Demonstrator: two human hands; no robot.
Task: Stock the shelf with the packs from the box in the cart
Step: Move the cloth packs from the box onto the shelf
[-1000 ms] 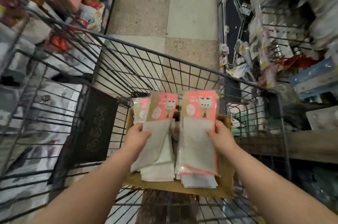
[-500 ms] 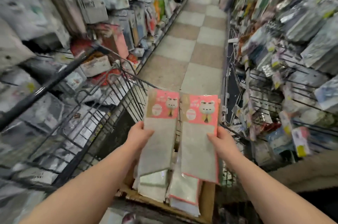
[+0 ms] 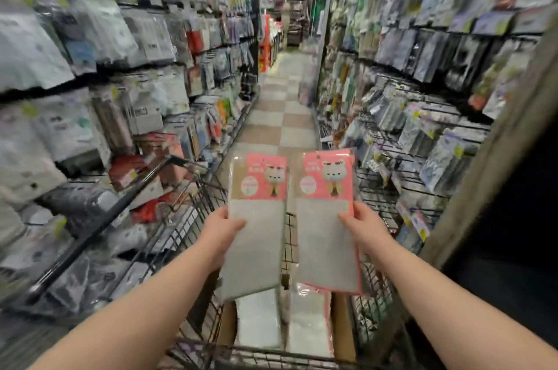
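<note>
I have both arms stretched out over the cart [image 3: 193, 230]; my left hand [image 3: 222, 230] grasps the left pack [image 3: 256, 236] at its left edge, thumb across the front of the grey cloth, fingers hidden behind; my right hand [image 3: 360, 226] grasps the right pack [image 3: 327, 239] at its right edge in the same way, thumb on the front. The two packs stand upright, side by side with a narrow gap between them, held in the air above the near end of the cart; each has a pink header card with a cartoon bear at the top and plain grey cloth below; the right one shows a pink border along its lower edge; I cannot tell whether either hand holds one pack or several stacked. Below them the box [image 3: 342, 330] sits in the near end of the cart, brown cardboard, with spare packs [image 3: 259, 321] lying in it in two rows, pale under clear film. The cart's dark rail [image 3: 99, 227] runs from near left toward the far middle. On the left the shelves [image 3: 90, 73] are full of bagged goods, blurred; on the right the wire racks [image 3: 422, 73] carry more hanging goods, also blurred; between them a checked floor [image 3: 280, 115] runs far down the aisle.
</note>
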